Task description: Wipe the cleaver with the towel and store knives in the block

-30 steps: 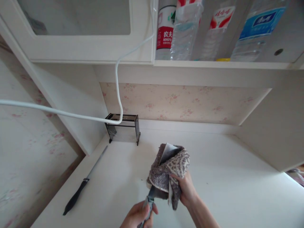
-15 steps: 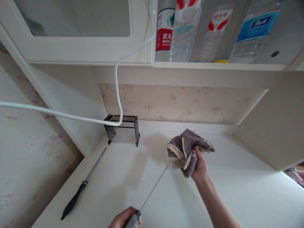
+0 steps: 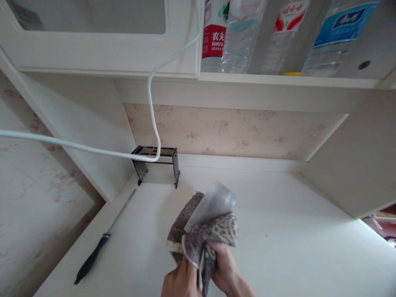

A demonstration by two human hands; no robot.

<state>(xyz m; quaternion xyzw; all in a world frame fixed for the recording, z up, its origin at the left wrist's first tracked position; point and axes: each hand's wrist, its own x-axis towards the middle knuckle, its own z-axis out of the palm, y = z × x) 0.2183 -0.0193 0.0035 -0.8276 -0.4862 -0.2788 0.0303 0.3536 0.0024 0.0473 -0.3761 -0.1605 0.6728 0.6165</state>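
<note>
1 white cable (image 3: pixel 151 103) is seen across the view from the left edge, passing visually in front of the top of 1 black-framed rack (image 3: pixel 156 172), which is used here as the landmark. In front of the rack and to its left, 1 thin metal rod (image 3: pixel 105 236) with a black handle is laid on the white counter (image 3: pixel 278 239), its tip pointed toward the rack.

In front of the rack and to its right, 1 left hand (image 3: pixel 181 280) is seen with its fingers curled closed against the lower edge of 1 folded brown-and-cream cloth (image 3: pixel 212 232); what is held inside the grip is hidden by the cloth. 1 broad metal blade (image 3: pixel 213 204) is wrapped partly by the cloth, its blunt-ended upper part left exposed and tilted up to the right. Farther right of the rack, the cloth is gripped by 1 right hand (image 3: pixel 225 266), its fingers closed and mostly covered by the folds.

Above the rack and to its right, 4 clear plastic bottles are stood on 1 shelf (image 3: pixel 278 79): 1 red-labelled bottle (image 3: pixel 213 41), 1 ribbed bottle (image 3: pixel 241 39), 1 red-and-white-labelled bottle (image 3: pixel 283 37) and 1 blue-labelled bottle (image 3: pixel 340 31).
</note>
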